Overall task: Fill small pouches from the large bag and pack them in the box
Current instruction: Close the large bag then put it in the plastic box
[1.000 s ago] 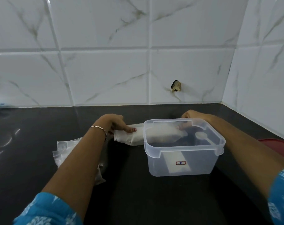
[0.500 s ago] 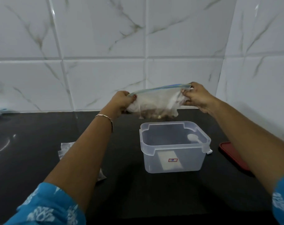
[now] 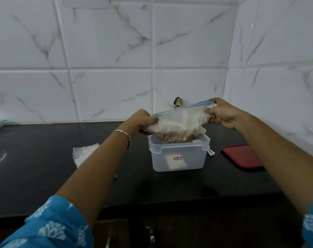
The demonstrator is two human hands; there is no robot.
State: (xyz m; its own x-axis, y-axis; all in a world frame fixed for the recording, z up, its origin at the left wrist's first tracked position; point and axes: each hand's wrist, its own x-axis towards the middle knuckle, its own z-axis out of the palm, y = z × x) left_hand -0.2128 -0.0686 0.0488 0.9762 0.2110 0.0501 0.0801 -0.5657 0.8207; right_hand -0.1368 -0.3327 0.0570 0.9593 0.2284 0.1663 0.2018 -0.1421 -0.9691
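Note:
A large clear zip bag (image 3: 180, 124) with a blue-green seal strip and brownish contents hangs stretched between my hands, its bottom just above or dipping into the open translucent box (image 3: 179, 156). My left hand (image 3: 143, 120) grips the bag's left top corner. My right hand (image 3: 221, 113) pinches the right top corner, a little higher. The box stands on the black counter and carries a small label on its front. A pile of empty small clear pouches (image 3: 84, 154) lies left of the box, partly behind my left forearm.
The box's red lid (image 3: 241, 157) lies flat on the counter to the right. A small white clip (image 3: 210, 152) sits by the box's right corner. White marble tile walls close in behind and on the right. The black counter's front edge (image 3: 152, 204) runs below.
The bag went from lying behind the box to being held up by both hands, and is now lower, right over the box. The view has pulled back.

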